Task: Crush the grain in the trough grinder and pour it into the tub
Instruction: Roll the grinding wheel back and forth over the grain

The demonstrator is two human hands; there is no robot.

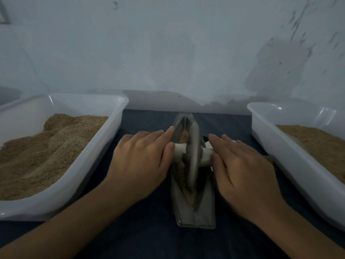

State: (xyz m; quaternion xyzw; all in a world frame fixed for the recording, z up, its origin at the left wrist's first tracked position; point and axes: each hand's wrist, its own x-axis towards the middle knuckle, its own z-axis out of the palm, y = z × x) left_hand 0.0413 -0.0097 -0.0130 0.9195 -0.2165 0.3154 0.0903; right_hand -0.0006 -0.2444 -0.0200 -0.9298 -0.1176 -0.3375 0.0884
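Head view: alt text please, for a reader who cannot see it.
Two flat hands, left hand and right hand, press the axle of a grinding wheel standing in a metal trough of grain. White tubs, left tub and right tub, flank it.

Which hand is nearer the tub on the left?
Left. The left hand presses the wheel's handle just beside the left tub; the right hand lies beyond the trough grinder.

Two tubs (112, 128) (265, 131) flank the grinder (196, 212), leaving narrow cloth (149, 230) lanes beside it.
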